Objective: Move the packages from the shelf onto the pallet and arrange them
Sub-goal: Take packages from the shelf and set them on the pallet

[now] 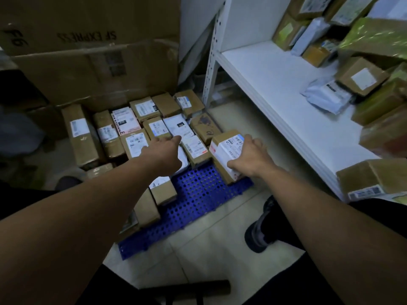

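One box [228,148] in right grip [250,158]; long axis near-far

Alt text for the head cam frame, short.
The right hand grips a labelled cardboard box at the right edge of a blue perforated pallet, most of it covered by rows of packages; the left hand reaches out over those rows. A white shelf to the right holds more parcels.

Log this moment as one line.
right hand: grips labelled brown cardboard box at blue perforated plastic pallet edge | left hand: reaches over packed parcels, grip unclear | white metal shelf: holds more parcels
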